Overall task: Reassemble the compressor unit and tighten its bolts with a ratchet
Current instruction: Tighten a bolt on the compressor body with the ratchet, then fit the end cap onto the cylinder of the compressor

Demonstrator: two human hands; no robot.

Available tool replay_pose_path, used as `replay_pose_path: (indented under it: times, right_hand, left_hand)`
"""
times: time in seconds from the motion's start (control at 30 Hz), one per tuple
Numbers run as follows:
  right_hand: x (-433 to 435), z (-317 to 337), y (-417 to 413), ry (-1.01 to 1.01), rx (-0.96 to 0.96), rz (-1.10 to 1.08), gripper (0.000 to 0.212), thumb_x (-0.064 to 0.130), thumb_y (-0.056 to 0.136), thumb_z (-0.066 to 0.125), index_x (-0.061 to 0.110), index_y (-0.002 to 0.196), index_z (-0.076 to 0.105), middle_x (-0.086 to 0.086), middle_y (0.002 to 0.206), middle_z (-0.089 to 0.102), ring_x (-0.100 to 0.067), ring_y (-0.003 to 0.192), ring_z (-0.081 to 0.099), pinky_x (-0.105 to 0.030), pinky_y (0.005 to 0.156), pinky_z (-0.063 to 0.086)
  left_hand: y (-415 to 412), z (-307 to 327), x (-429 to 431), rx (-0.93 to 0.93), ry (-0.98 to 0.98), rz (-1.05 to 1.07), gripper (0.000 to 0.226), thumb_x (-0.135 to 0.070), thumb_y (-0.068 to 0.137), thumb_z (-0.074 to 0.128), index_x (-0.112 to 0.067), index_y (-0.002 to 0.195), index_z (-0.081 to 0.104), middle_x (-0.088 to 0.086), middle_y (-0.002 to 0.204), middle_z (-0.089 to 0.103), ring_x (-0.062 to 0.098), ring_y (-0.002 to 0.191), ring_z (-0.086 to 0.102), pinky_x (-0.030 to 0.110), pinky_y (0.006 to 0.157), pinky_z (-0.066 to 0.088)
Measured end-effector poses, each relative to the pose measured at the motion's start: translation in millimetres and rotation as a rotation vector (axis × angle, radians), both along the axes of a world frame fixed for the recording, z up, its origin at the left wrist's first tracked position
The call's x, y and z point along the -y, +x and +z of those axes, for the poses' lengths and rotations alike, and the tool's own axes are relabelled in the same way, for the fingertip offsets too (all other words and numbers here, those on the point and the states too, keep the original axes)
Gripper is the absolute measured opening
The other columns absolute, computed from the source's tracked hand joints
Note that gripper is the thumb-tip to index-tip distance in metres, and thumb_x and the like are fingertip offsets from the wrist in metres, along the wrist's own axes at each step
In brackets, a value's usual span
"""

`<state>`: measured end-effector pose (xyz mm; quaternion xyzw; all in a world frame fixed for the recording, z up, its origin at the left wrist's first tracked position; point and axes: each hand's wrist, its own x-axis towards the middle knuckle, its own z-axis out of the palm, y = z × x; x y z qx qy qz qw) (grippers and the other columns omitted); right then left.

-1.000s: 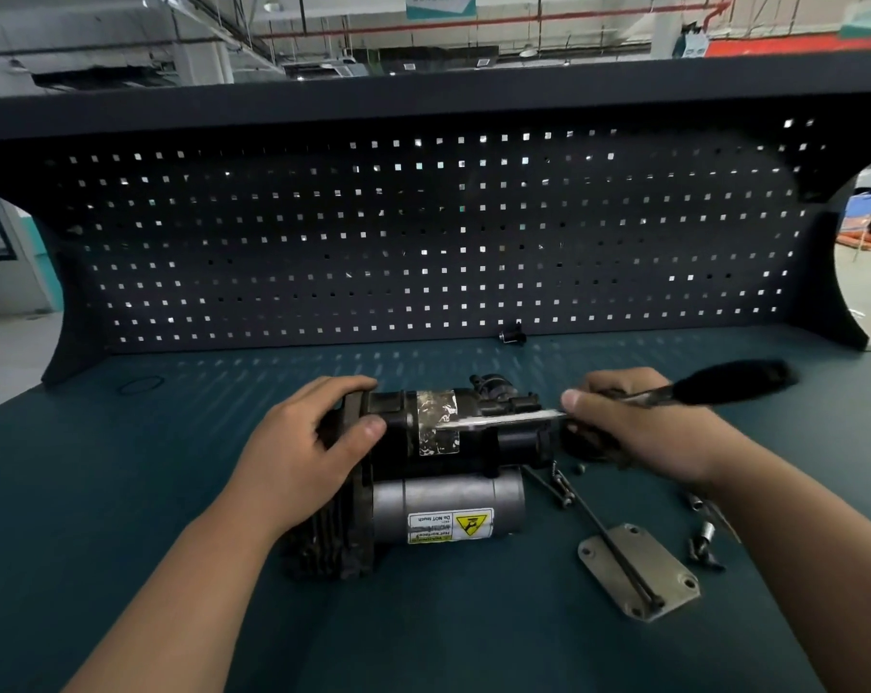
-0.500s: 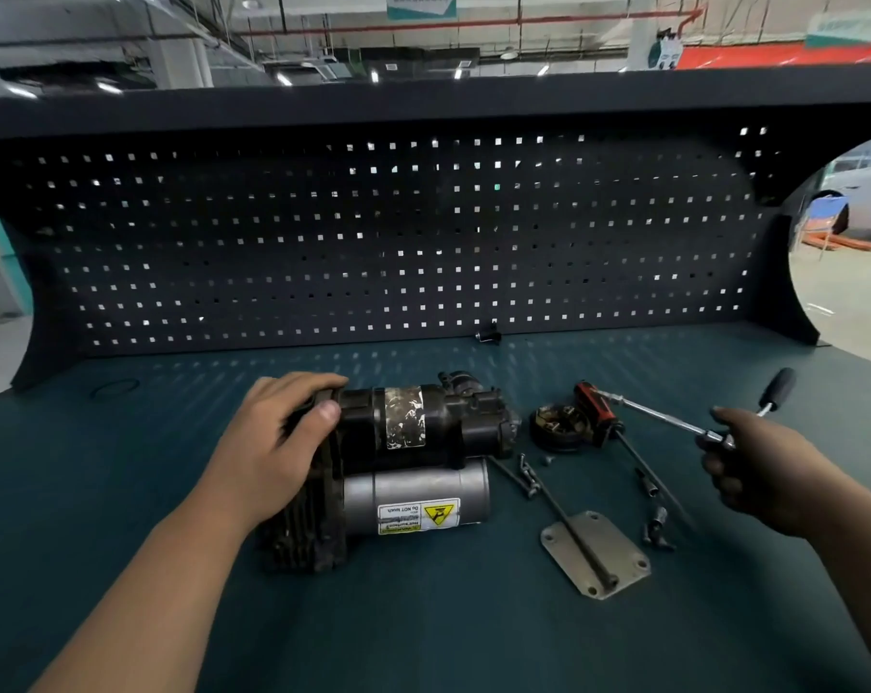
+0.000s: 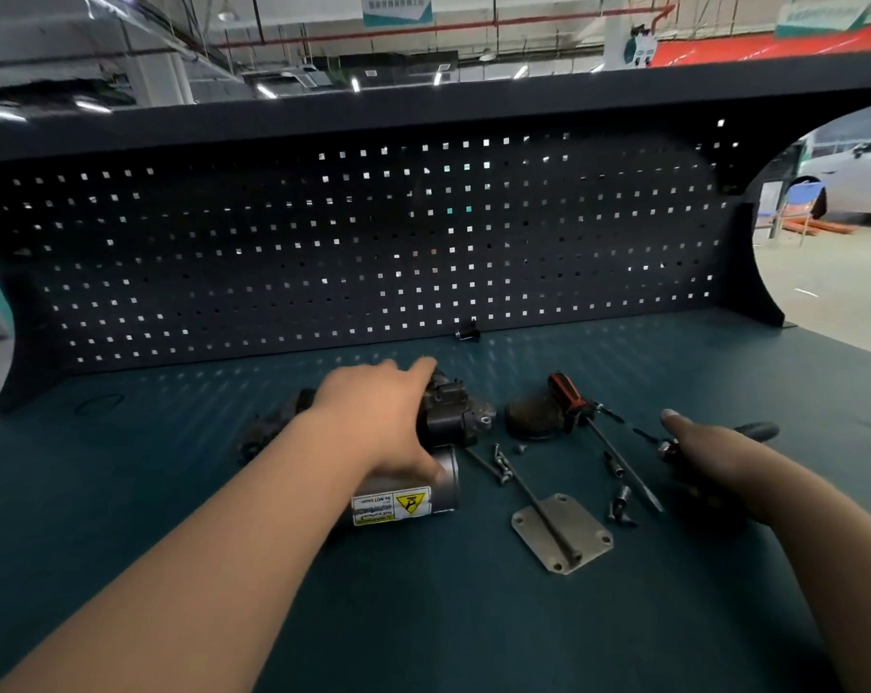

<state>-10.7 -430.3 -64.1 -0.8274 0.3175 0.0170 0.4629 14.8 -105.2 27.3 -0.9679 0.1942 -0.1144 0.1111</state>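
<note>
One teal counter (image 3: 123, 492) carries the compressor (image 3: 453, 417) near its middle, clasped from above by the left hand (image 3: 373, 417). To its right, the ratchet (image 3: 757, 431) is gripped in the right hand (image 3: 713, 457), near a metal plate (image 3: 581, 535) and loose bolts (image 3: 621, 502).

dim bench, bright ceiling lights, motion blur, fisheye edges.

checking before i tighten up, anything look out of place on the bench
Yes. The compressor is not whole: a metal cover plate lies loose on the bench to its right, a long bolt lying across it, with small bolts scattered nearby.
</note>
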Motion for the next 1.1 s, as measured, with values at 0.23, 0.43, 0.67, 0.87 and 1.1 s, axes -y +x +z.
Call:
replay_pose_path:
  times: [0.23, 0.43, 0.67, 0.87, 1.1]
  right_hand:
    - [-53, 37, -17, -0.725, 0.292, 0.334, 0.044, 0.054, 0.089, 0.05, 0.016, 0.07, 0.056, -0.002, 0.066, 0.061, -0.022, 0.062, 0.059, -0.028, 0.055, 0.043]
    - [-150, 19, -37, -0.535, 0.471, 0.764, 0.076, 0.066, 0.074, 0.06, 0.029, 0.134, 0.033, 0.005, 0.136, 0.048, -0.017, 0.117, 0.053, -0.033, 0.095, 0.046]
    - [-205, 29, -27, -0.233, 0.674, 0.875, 0.102, 0.048, 0.069, 0.079, 0.028, 0.147, 0.017, 0.002, 0.146, 0.037, -0.013, 0.131, 0.04, -0.016, 0.098, 0.028]
    - [-228, 78, -10, 0.02, 0.896, 0.819, 0.09, 0.041, 0.065, 0.084, 0.033, 0.139, 0.033, 0.024, 0.119, 0.054, 0.01, 0.103, 0.055, -0.001, 0.082, 0.039]
    - [-190, 86, 32, 0.058, 0.836, 0.801, 0.039, 0.042, 0.082, 0.064, 0.032, 0.118, 0.054, 0.019, 0.113, 0.062, 0.003, 0.104, 0.06, -0.019, 0.095, 0.047]
  left_hand:
    - [-5, -2, -23, 0.09, -0.187, -0.065, 0.108, -0.088, 0.033, 0.06, -0.054, 0.128, 0.019, -0.02, 0.108, 0.061, 0.012, 0.099, 0.058, 0.03, 0.064, 0.035]
    - [-36, 0, -46, 0.264, -0.328, -0.045, 0.106, -0.091, 0.034, 0.054, -0.054, 0.13, 0.026, -0.022, 0.116, 0.059, 0.01, 0.105, 0.055, 0.029, 0.072, 0.038]
    - [-65, -9, -85, 0.451, -0.688, -0.066, 0.104, -0.083, 0.027, 0.065, -0.051, 0.123, 0.043, -0.013, 0.104, 0.067, 0.012, 0.09, 0.061, 0.029, 0.077, 0.045]
    - [-51, -13, -120, 0.533, -1.22, -0.027, 0.089, -0.071, 0.033, 0.079, -0.049, 0.115, 0.051, -0.045, 0.092, 0.054, -0.019, 0.089, 0.054, 0.015, 0.081, 0.046]
    - [-20, -53, -104, 0.475, -1.627, -0.106, 0.041, -0.031, 0.063, 0.083, -0.038, 0.095, 0.059, -0.027, 0.087, 0.066, -0.013, 0.08, 0.061, 0.001, 0.062, 0.043]
